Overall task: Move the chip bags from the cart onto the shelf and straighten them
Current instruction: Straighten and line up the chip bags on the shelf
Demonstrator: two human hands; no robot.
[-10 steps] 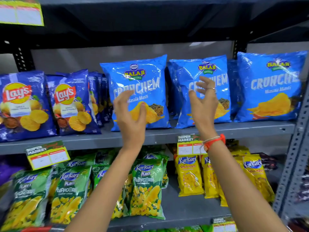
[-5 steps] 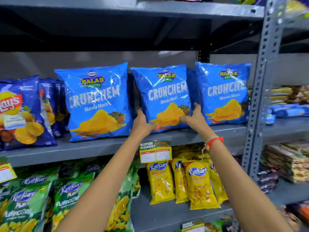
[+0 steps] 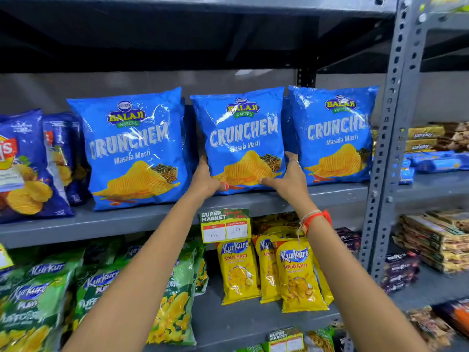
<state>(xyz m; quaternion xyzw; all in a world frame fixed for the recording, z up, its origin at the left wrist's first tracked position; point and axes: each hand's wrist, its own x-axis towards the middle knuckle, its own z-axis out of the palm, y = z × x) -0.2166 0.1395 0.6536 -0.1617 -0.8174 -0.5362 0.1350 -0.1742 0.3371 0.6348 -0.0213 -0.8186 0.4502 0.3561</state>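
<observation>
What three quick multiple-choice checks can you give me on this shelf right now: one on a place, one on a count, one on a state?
1. Where does the price tag hang?
A. On the shelf edge below the middle Crunchem bag
B. On the top shelf
C. On the grey upright post

2. How many blue Crunchem bags face front on this shelf?
A. Two
B. Three
C. Five

3. What are the hands doing?
A. Both hang free of the bags
B. Only the right one touches a bag
C. The left hand and right hand grip the middle bag's lower sides

Answers: 1 A, the tag sits on the shelf lip just under that bag. 2 B, three fronts stand side by side. 3 C, fingers wrap both lower edges of the bag.
</observation>
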